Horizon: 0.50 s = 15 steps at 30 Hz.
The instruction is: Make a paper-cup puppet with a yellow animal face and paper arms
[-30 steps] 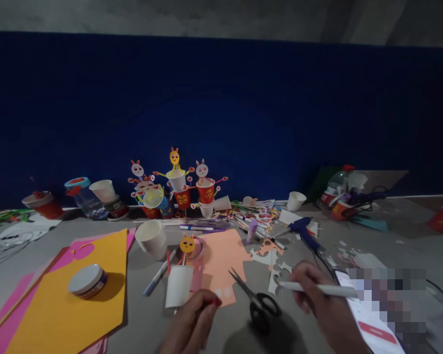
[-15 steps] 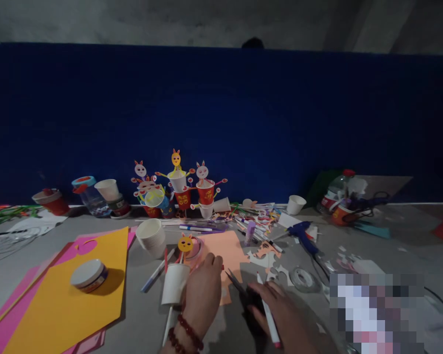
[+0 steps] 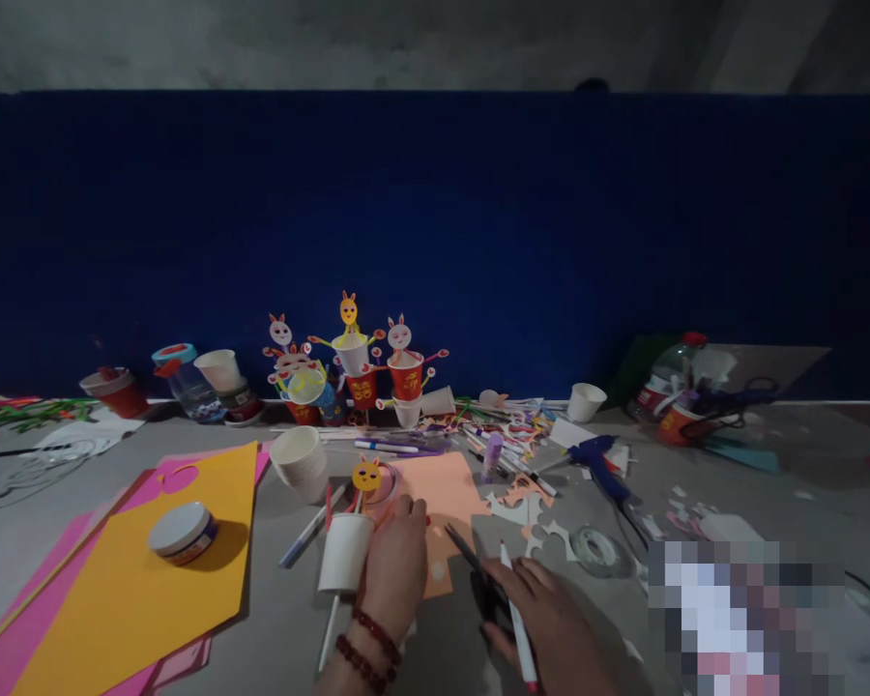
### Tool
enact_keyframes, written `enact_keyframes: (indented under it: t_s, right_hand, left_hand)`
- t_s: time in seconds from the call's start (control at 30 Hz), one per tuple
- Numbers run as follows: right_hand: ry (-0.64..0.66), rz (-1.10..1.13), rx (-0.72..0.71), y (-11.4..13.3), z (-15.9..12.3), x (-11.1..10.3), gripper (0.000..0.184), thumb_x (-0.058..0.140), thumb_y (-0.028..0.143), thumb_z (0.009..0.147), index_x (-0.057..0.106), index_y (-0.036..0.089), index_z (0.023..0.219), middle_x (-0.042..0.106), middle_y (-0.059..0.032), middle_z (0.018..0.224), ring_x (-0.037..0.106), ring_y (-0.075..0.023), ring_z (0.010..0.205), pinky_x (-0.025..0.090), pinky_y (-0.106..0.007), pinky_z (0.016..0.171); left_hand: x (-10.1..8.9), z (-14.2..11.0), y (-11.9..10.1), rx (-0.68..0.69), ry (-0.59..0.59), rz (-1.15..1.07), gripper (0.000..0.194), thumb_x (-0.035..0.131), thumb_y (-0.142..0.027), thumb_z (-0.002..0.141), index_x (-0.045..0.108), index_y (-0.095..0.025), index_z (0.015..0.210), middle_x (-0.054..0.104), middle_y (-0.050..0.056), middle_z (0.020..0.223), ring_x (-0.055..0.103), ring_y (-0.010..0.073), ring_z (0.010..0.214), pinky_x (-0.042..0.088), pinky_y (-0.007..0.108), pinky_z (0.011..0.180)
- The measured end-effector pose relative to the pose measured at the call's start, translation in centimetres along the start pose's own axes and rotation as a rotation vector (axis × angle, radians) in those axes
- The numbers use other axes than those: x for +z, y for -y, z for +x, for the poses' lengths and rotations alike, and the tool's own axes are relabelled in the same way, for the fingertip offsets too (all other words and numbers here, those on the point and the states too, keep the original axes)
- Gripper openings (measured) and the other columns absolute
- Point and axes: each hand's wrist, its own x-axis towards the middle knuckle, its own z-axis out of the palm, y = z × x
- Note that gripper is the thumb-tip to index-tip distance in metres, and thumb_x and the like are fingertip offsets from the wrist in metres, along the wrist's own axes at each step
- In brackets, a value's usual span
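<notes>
My left hand (image 3: pixel 396 570), a bead bracelet on its wrist, lies palm down on a peach paper sheet (image 3: pixel 442 488), fingers stretched out, right beside an upturned white paper cup (image 3: pixel 345 553) on a stick. A yellow bunny face (image 3: pixel 366 476) stands just behind that cup. My right hand (image 3: pixel 551 623) is closed round a white pen (image 3: pixel 516 619) with a red tip, and its fingers rest over black scissors (image 3: pixel 471 565) lying on the grey table (image 3: pixel 435 657).
Yellow card (image 3: pixel 152 590) over pink sheets with a round tin (image 3: pixel 182 532) lies at the left. A loose white cup (image 3: pixel 301 464), pens, a blue glue gun (image 3: pixel 600 460), a tape ring (image 3: pixel 593 548) and finished cup bunnies (image 3: pixel 359 362) crowd the back, against a blue wall.
My left hand moved forward from the near edge onto the peach paper. My right hand swung the pen from pointing left to pointing away, and came down over the scissors.
</notes>
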Motion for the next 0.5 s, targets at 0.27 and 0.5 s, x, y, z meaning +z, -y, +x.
enact_keyframes:
  t_s: [0.27,0.5]
  right_hand:
    - [0.014,-0.016,0.012,-0.7,-0.1,-1.2,0.054,0.058,0.01,0.079,0.063,0.023,0.13,0.068,-0.0113,0.13,0.059,-0.0328,0.122,0.049,-0.046,0.102]
    - [-0.038,0.095,0.058,-0.3,0.5,-2.4,0.044,0.052,0.019,0.094,0.059,0.026,0.137,0.071,-0.0111,0.122,0.063,-0.0289,0.116,0.052,-0.042,0.099]
  left_hand:
    - [1.6,-5.2,0.6,0.201,-0.016,-0.076,0.041,0.048,0.006,0.085,0.07,-0.021,0.107,0.073,0.004,0.111,0.068,0.0213,0.1,0.056,0.033,0.087]
    - [7.5,-8.1,2.7,0.314,-0.248,0.003,0.043,0.057,0.002,0.078,0.069,-0.022,0.112,0.073,0.005,0.122,0.066,0.0262,0.114,0.056,0.037,0.095]
